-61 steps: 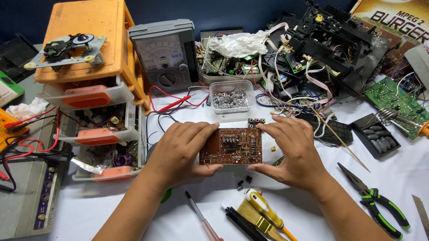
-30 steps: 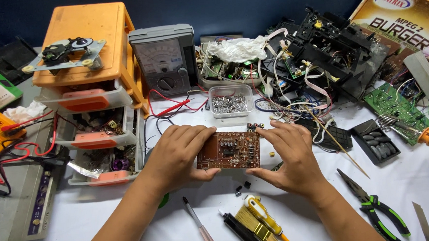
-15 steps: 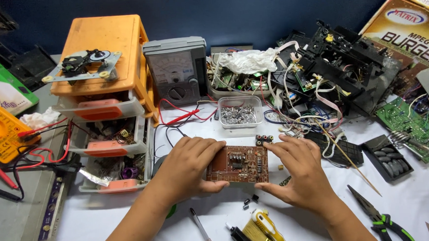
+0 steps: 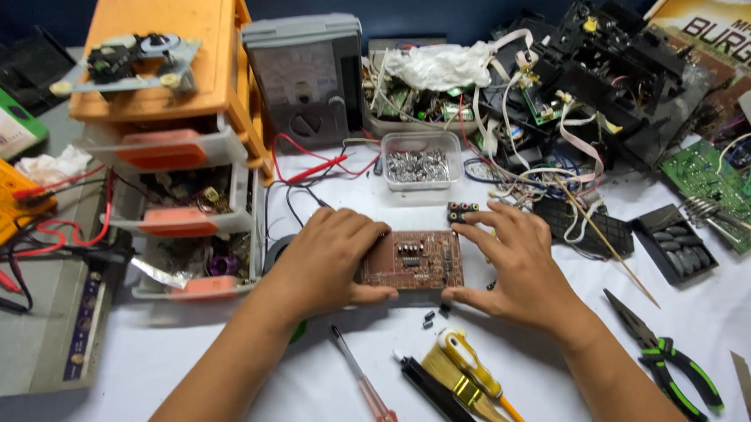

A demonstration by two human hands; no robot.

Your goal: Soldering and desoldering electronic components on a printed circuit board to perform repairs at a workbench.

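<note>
A small brown circuit board (image 4: 414, 259) with black chips lies flat on the white table. My left hand (image 4: 327, 261) grips its left edge, thumb under the near side. My right hand (image 4: 515, 264) holds the right edge, fingers curled over the far corner next to a small black connector block (image 4: 462, 210). A few tiny black parts (image 4: 436, 313) lie just below the board.
Orange drawer cabinet (image 4: 173, 102) with open drawers at left, a grey analog meter (image 4: 307, 77) behind, a clear tub of screws (image 4: 423, 161), a tangle of black chassis and ribbon cables (image 4: 591, 71), green board (image 4: 710, 183), pliers (image 4: 665, 350), screwdrivers (image 4: 368, 395) and brush (image 4: 457, 385) near the front edge.
The view has shifted, so the board and both hands sit lower and more to the right in frame. Both hands keep their hold on the board.
</note>
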